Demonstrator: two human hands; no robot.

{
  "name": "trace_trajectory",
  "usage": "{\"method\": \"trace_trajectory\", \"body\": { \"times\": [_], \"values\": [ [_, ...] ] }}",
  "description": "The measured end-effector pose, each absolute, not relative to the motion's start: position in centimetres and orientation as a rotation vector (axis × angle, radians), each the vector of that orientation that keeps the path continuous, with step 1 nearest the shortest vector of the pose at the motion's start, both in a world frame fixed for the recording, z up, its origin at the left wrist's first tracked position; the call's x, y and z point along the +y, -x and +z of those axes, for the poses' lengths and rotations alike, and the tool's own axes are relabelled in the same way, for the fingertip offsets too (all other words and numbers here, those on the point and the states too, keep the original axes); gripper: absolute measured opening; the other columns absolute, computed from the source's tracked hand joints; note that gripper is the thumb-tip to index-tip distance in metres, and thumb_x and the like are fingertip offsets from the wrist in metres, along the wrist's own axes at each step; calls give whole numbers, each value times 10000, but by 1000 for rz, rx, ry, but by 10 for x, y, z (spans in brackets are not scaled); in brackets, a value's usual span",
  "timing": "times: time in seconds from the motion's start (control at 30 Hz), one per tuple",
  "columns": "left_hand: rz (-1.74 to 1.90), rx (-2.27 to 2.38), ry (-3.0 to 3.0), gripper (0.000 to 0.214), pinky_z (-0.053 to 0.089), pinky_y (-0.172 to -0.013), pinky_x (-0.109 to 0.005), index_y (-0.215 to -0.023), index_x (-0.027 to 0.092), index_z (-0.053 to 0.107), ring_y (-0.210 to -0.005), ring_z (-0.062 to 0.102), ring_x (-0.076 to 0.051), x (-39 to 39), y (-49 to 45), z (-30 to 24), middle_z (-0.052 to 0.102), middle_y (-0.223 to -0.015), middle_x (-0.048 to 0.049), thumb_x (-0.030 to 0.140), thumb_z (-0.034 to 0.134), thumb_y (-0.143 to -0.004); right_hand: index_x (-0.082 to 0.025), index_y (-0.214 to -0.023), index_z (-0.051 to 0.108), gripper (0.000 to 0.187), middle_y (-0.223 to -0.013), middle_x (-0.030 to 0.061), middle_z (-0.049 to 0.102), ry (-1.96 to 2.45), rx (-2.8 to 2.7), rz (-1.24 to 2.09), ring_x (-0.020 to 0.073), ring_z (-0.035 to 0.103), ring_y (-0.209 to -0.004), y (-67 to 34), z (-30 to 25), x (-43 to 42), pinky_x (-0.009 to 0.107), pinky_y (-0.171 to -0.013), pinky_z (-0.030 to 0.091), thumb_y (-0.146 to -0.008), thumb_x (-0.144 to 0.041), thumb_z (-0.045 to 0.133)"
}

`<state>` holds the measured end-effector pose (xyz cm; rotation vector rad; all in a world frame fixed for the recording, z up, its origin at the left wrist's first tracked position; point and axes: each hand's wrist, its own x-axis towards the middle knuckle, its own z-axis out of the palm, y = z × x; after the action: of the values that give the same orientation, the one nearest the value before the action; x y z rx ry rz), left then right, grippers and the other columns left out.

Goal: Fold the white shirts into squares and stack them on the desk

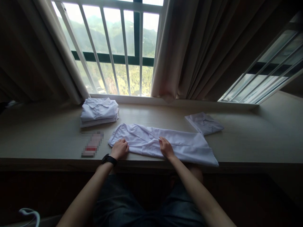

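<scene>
A white shirt (189,145) lies lengthwise in a long folded strip on the sill-like table, its collar end to the left. My left hand (120,148), with a black watch on the wrist, is closed on the near edge by the collar end. Around the strip's middle, the fingers of my right hand (166,147) pinch a bit of the cloth, where small creases show. The shirt's right end fans out and hangs slightly past the front edge. Parts of both hands' fingertips are hidden.
A stack of folded white shirts (99,111) stands at the back left. Another folded white garment (204,123) lies at the back right. A blurred-out flat item (92,145) rests left of my left hand. Behind the table (248,135) are a barred window and curtains (189,47).
</scene>
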<state>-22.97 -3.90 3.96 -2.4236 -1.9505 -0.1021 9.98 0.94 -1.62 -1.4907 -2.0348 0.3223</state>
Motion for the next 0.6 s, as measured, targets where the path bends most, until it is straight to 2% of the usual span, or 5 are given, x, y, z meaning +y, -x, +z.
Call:
{"method": "trace_trajectory", "body": {
  "times": [0.07, 0.2, 0.33, 0.43, 0.6],
  "values": [
    [-72, -2011, 2328, 263, 455, -880, -412, -921, 127, 696, -996, 592, -284, -39, 229, 42, 630, -1025, -166, 245, 461, -927, -147, -1370, 572, 457, -1383, 133, 590, 1548, -2038, 292, 247, 475, -1347, -115, -16, 11, 421, -1167, 314, -1015, -316, 339],
    [-191, -2049, 2245, 295, 434, -967, -445, -1120, 129, 645, -1120, 571, -303, -38, 204, 45, 625, -1173, -183, 134, 481, -875, -221, -1437, 518, 510, -1538, 94, 443, 1647, -2148, 220, 304, 270, -1482, -140, -20, 10, 539, -1209, 151, -970, -422, 489],
    [-479, -1777, 2525, 458, 316, -1141, -485, -1407, 216, 511, -1396, 392, -304, -36, 145, 39, 469, -1498, -126, 269, 464, -955, -238, -1462, 494, 509, -1562, 89, 406, 1728, -2176, 233, 295, 270, -1486, -144, -28, 6, 546, -1206, 130, -1006, -440, 395],
    [-576, -1609, 2612, 525, 204, -1204, -525, -1515, 305, 395, -1495, 242, -297, -30, 109, 28, 331, -1607, -52, 361, 420, -994, -245, -1471, 484, 512, -1566, 75, 402, 1739, -2169, 232, 291, 265, -1489, -140, -29, 5, 543, -1208, 124, -1024, -440, 332],
    [-513, -1737, 2608, 499, 207, -1200, -528, -1493, 305, 445, -1475, 298, -297, -15, 95, 3, 398, -1574, -53, 391, 383, -1006, -304, -1473, 477, 505, -1562, 44, 412, 1742, -2158, 279, 275, 267, -1488, -150, -26, 8, 561, -1208, 94, -1028, -477, 312]
  ]
}}
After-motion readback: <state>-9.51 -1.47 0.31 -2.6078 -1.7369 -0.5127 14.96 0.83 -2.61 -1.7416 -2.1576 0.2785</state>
